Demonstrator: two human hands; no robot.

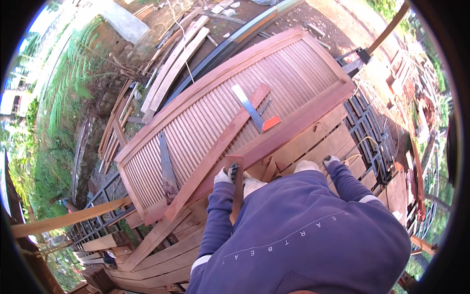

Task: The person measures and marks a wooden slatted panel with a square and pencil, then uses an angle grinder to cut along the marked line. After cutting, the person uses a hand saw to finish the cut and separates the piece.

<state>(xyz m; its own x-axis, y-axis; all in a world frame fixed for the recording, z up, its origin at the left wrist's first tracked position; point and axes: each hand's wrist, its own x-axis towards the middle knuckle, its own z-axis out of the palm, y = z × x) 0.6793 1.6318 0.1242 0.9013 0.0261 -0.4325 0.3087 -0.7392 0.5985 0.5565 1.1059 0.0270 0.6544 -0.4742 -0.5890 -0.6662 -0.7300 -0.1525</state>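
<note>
My left hand (227,175), in a white and dark work glove, is closed around a short reddish wooden board (237,188) at the near edge of a louvered wooden panel (298,68). To the right of my body, my gloved right hand (331,161) is low over the planks; its fingers are too small and partly hidden to read. A long loose wooden strip (210,159) lies slantwise across the slats. On the panel rest a try square (252,109) with an orange-red handle, a thin dark marking tool (265,106) and a handsaw (167,164).
Beneath the panel is a plank work surface (313,142) beside dark metal framing (369,132). Long boards (181,63) and dark beams are stacked beyond the panel. A wooden pole (73,218) juts in at the left, and a green bank (73,93) rises further off.
</note>
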